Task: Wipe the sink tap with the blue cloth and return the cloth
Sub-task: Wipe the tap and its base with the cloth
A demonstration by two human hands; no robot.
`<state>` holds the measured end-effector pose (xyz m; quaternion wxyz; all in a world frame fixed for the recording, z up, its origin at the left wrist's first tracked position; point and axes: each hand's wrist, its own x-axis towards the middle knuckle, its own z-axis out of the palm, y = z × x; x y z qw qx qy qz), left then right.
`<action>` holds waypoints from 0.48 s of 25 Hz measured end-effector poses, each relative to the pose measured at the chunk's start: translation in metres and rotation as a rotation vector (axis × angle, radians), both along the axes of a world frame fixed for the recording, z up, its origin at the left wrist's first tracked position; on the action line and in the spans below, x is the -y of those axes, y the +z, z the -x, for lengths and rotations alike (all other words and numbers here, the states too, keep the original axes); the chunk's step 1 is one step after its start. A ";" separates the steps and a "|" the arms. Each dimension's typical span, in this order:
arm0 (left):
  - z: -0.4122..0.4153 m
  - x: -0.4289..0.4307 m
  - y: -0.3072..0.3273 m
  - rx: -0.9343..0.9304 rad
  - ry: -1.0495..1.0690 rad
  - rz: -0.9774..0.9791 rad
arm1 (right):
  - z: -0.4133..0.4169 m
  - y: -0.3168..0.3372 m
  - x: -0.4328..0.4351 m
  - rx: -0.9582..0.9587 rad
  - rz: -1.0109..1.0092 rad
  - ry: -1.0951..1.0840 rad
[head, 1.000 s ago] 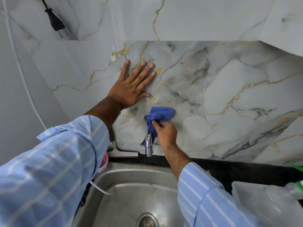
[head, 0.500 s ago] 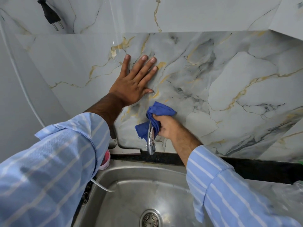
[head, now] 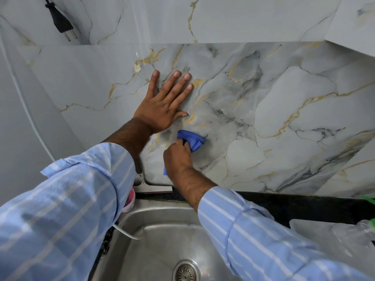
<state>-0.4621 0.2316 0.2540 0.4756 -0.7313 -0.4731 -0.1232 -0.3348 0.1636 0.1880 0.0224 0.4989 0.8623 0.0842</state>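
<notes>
The left hand is laid flat against the grey marble-patterned wall panel with gold veins, its fingers spread and nothing held in its grip. Just below it, the right hand is closed around the crumpled blue cloth; the grip is shut tight on the fabric, one bunch of which is seen above the knuckles against the wall and a small corner below the heel of the hand. The sink tap is hidden behind the right hand and cloth, so its contact with the cloth cannot be told. Both forearms are covered by light blue sleeves with white stripes.

Below the hands, a stainless steel sink basin with a round slotted drain is set into a black stone bench. At the back left corner of the basin, a grey-bladed squeegee is leaned at the foot of the wall, and a small pink and white round tub is partly covered by the left sleeve. A thin white cable is draped over the left rim of the basin. At the right edge of the bench, crumpled clear plastic is piled. A black two-pin plug is hung against the wall at the upper left.
</notes>
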 end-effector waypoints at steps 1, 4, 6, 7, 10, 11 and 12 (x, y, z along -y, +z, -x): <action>0.000 0.000 0.000 -0.003 0.003 0.003 | 0.004 -0.004 0.003 0.118 0.026 0.010; 0.001 -0.001 0.000 -0.016 0.014 0.003 | 0.007 -0.012 0.006 0.339 -0.022 0.086; 0.001 -0.001 0.000 -0.013 0.013 0.001 | 0.000 -0.013 0.001 0.189 -0.044 0.085; 0.000 -0.001 -0.001 -0.012 0.012 0.000 | -0.007 -0.012 0.000 0.042 -0.049 0.090; 0.001 -0.002 0.000 0.001 0.002 -0.001 | -0.027 -0.014 -0.004 -0.628 -0.004 0.077; 0.000 -0.002 0.000 0.004 0.003 -0.001 | -0.031 -0.018 -0.007 -0.811 -0.009 0.053; 0.000 -0.002 0.000 0.004 0.003 -0.001 | -0.034 -0.022 -0.009 -0.920 -0.006 -0.008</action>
